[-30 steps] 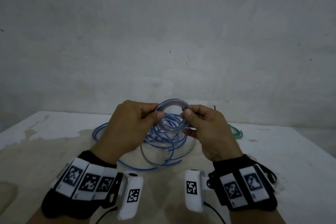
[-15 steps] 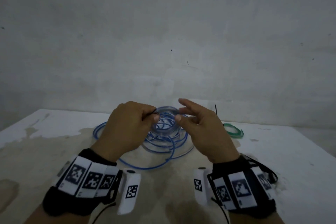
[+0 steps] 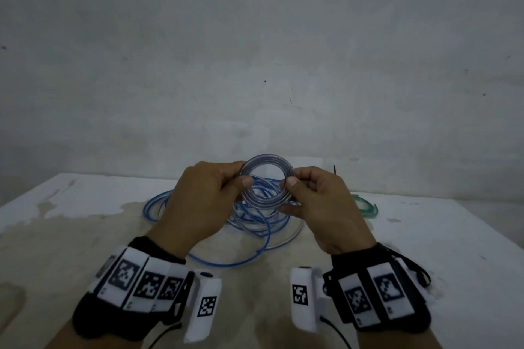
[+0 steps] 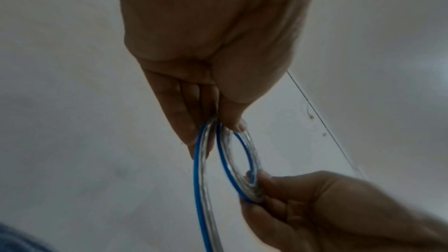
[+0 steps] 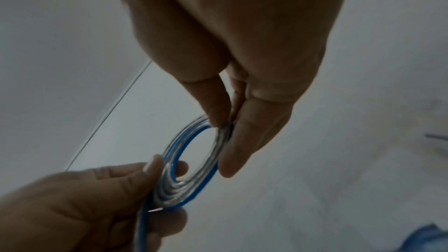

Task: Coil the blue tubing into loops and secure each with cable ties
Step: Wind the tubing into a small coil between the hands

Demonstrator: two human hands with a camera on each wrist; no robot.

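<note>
A small coil of clear tubing with a blue stripe [image 3: 268, 160] is held upright above the table between both hands. My left hand [image 3: 241, 177] pinches its left side with thumb and fingers. My right hand [image 3: 289, 183] pinches its right side. The left wrist view shows the coil [image 4: 252, 152] running from my left hand [image 4: 218, 127] down to my right hand [image 4: 257, 187]. In the right wrist view my right hand [image 5: 224, 127] grips several stacked turns of the coil [image 5: 191, 137]. Loose blue tubing [image 3: 226, 263] trails from the coil and lies in wide loops on the table.
A green curved piece [image 3: 367, 208] lies on the white stained table [image 3: 85, 221] just right of my right hand. A thin black cable tie [image 3: 334, 170] sticks up behind that hand. A grey wall [image 3: 255, 51] stands close behind the table.
My right hand had let go and opened half a second ago; now it pinches the coil's right side again. The coil has been raised and stands more upright.
</note>
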